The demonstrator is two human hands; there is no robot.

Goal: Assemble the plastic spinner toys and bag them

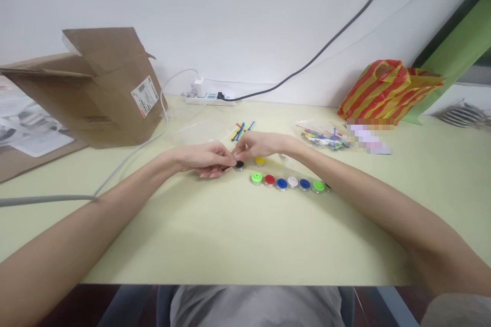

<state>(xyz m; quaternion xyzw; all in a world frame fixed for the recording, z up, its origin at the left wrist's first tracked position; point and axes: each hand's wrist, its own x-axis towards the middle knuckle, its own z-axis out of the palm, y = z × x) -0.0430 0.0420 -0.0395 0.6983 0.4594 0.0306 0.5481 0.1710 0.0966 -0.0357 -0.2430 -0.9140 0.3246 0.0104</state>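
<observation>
My left hand [205,158] and my right hand [258,144] meet over the middle of the pale green table [245,235]. Their fingertips are pinched together on a thin red stick [233,150], just above a small black disc [240,164] lying on the table. A yellow disc [260,161] sits right of it. A row of several coloured discs [287,183], green, red, blue and white, lies in front of my right hand. Loose coloured sticks [241,131] lie behind my hands.
An open cardboard box [99,87] lies on its side at the back left. A power strip [210,97] with cables sits against the wall. A clear bag of coloured sticks [324,135] and a red-and-yellow striped bag [387,89] are at the back right.
</observation>
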